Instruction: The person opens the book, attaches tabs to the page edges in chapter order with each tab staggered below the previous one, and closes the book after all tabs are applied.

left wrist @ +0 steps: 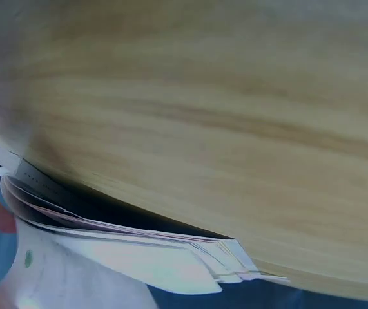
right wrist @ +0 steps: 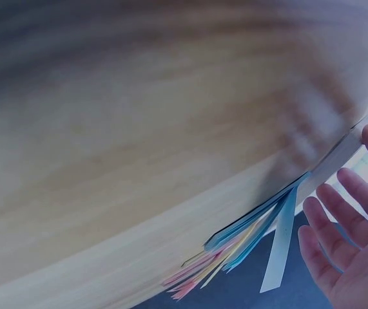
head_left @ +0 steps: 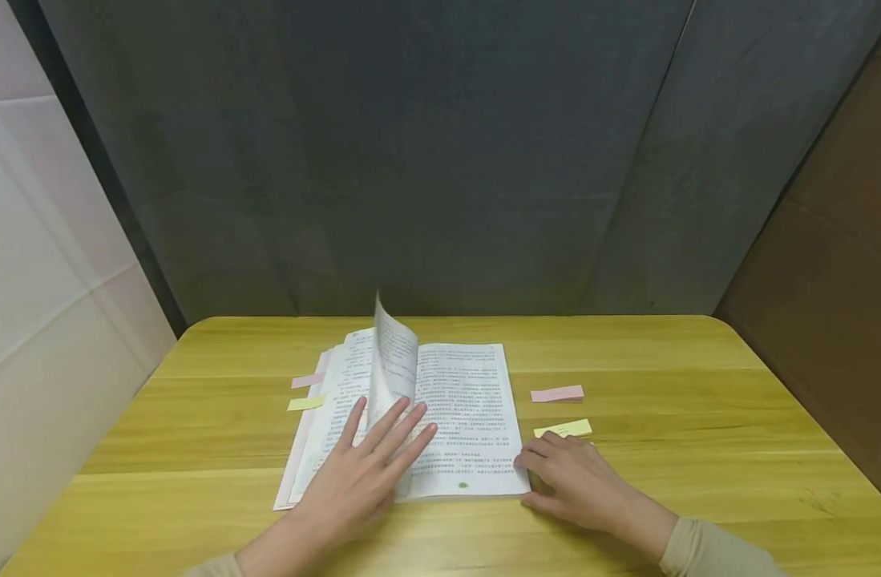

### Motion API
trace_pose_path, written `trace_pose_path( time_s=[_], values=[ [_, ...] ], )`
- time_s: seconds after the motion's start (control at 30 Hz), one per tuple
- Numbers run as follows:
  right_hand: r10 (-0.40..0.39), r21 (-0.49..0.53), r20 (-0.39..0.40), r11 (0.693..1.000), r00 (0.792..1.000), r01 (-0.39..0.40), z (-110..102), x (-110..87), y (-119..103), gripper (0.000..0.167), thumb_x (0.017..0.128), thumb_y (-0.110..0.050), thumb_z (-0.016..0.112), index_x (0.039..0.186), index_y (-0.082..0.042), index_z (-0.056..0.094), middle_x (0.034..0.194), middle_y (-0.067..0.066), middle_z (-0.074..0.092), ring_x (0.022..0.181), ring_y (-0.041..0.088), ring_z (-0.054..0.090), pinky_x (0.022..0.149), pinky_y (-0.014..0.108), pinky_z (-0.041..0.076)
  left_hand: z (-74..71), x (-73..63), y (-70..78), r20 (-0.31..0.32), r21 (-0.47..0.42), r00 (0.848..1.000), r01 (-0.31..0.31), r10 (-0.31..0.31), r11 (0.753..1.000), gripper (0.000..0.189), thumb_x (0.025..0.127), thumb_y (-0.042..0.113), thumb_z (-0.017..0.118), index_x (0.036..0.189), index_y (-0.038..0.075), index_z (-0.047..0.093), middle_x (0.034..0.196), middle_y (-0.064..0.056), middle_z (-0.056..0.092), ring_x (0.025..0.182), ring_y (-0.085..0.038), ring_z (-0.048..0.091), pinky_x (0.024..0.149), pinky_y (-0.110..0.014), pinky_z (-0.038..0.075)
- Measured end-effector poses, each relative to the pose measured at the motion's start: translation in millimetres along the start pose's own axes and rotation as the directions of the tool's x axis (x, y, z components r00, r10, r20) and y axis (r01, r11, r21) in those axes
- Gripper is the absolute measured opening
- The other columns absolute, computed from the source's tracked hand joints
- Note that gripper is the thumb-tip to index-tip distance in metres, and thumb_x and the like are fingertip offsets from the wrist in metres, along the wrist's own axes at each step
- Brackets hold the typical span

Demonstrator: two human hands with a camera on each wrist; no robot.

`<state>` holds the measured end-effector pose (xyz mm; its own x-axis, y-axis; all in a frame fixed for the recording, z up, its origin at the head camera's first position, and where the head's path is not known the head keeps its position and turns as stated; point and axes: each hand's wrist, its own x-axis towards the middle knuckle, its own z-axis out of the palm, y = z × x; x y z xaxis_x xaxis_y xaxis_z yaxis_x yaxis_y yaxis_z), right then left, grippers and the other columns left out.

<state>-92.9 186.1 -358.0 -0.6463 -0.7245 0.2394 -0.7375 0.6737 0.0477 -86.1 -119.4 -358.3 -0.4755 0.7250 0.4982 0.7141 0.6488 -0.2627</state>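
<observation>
An open book [head_left: 465, 409] lies on the table, with one page [head_left: 395, 353] standing curled up near the spine. Spread and straight, the fingers of my left hand [head_left: 357, 473] rest over the base of that page and the gutter. My right hand [head_left: 580, 485] is at the lower right corner of the book, its thumb against the page edge in the right wrist view and the other fingers loosely bent. Just beyond its knuckles is a yellow sticky-note pad [head_left: 564, 429]. From the left pages stick out a pink tab [head_left: 306, 381] and a yellow tab [head_left: 305, 404].
A pink sticky-note pad [head_left: 557, 394] lies right of the book, behind the yellow one. Blue paper strips [right wrist: 279, 251] show beside the right hand in its wrist view. The wooden table [head_left: 700, 401] ends at a dark partition [head_left: 440, 160], with side panels left and right.
</observation>
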Motion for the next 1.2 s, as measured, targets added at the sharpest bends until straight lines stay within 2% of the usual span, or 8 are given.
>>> trace_pose_path(
  time_s=[0.17,0.37,0.57,0.73,0.87,0.93,1.03,1.2],
  values=[
    [0.002,-0.003,0.004,1.0,1.0,-0.002,0,-0.2,0,0.034,0.07,-0.041,0.068,0.093,-0.017,0.062,0.092,-0.007,0.055,0.08,0.01,0.049,0.064,0.03,0.044,0.6,-2.1,-1.3,0.04,0.015,0.999,0.014,-0.014,1.0,0.07,0.069,0.013,0.03,0.139,0.012,0.024,0.145,-0.008,0.01,0.13,-0.026,0.012,0.096,-0.06,0.005],
    [0.002,-0.006,0.01,1.0,1.0,-0.002,0,-0.1,0,0.035,0.07,-0.041,0.068,0.094,-0.016,0.062,0.092,-0.007,0.055,0.08,0.01,0.049,0.064,0.031,0.045,3.2,-1.9,-2.0,0.066,-0.019,0.998,0.012,-0.011,1.0,0.071,0.066,0.01,0.038,0.137,0.014,0.03,0.145,-0.008,0.014,0.13,-0.026,0.011,0.098,-0.056,0.006],
    [0.0,-0.001,0.012,1.0,1.0,0.0,0,-0.2,0,0.034,0.07,-0.041,0.068,0.093,-0.016,0.061,0.091,-0.007,0.055,0.079,0.01,0.049,0.063,0.03,0.044,7.8,-1.9,1.6,0.111,-0.053,0.993,0.03,-0.024,0.998,0.065,0.067,0.007,0.053,0.13,0.015,0.042,0.138,-0.009,0.032,0.125,-0.026,0.028,0.097,-0.05,0.021],
    [0.0,-0.004,0.01,1.0,1.0,0.0,0,0.1,0,0.034,0.07,-0.041,0.068,0.093,-0.016,0.062,0.091,-0.007,0.055,0.079,0.01,0.049,0.063,0.03,0.044,9.3,-1.5,5.8,0.137,-0.057,0.989,0.059,-0.05,0.997,0.047,0.071,0.01,0.057,0.118,0.012,0.054,0.115,-0.009,0.053,0.106,-0.026,0.05,0.082,-0.042,0.042],
    [0.002,-0.005,0.009,1.0,1.0,-0.002,1,0.1,0,0.034,0.07,-0.041,0.068,0.094,-0.016,0.062,0.091,-0.007,0.055,0.079,0.01,0.048,0.063,0.03,0.044,10.2,1.9,8.4,0.116,-0.055,0.991,0.076,-0.069,0.996,0.035,0.073,0.018,0.056,0.106,0.009,0.06,0.094,-0.007,0.057,0.091,-0.026,0.056,0.069,-0.037,0.048],
    [0.003,-0.005,0.009,1.0,1.0,-0.003,1,0.2,0,0.034,0.07,-0.041,0.068,0.094,-0.017,0.062,0.091,-0.007,0.055,0.079,0.01,0.048,0.063,0.031,0.044,10.3,4.8,10.5,0.126,-0.047,0.988,0.094,-0.087,0.994,0.032,0.075,0.029,0.057,0.1,0.009,0.061,0.083,-0.004,0.054,0.081,-0.023,0.056,0.057,-0.032,0.047],
    [0.003,-0.002,0.009,1.0,1.0,-0.003,0,0.4,0,0.034,0.07,-0.041,0.067,0.094,-0.017,0.062,0.092,-0.007,0.055,0.079,0.01,0.049,0.064,0.031,0.044,10.6,10.8,13.9,0.175,-0.026,0.978,0.121,-0.115,0.992,0.041,0.073,0.048,0.059,0.088,0.009,0.058,0.071,-0.001,0.044,0.066,-0.019,0.049,0.041,-0.026,0.037],
    [0.005,0.006,0.011,1.0,1.0,-0.005,0,0.5,0,0.034,0.071,-0.041,0.067,0.094,-0.016,0.062,0.092,-0.007,0.055,0.08,0.01,0.049,0.064,0.03,0.044,11.1,21.2,15.9,0.263,0.012,0.955,0.14,-0.138,0.99,0.051,0.067,0.059,0.06,0.077,0.01,0.051,0.067,-0.001,0.039,0.056,-0.017,0.042,0.035,-0.025,0.026]
  ],
)
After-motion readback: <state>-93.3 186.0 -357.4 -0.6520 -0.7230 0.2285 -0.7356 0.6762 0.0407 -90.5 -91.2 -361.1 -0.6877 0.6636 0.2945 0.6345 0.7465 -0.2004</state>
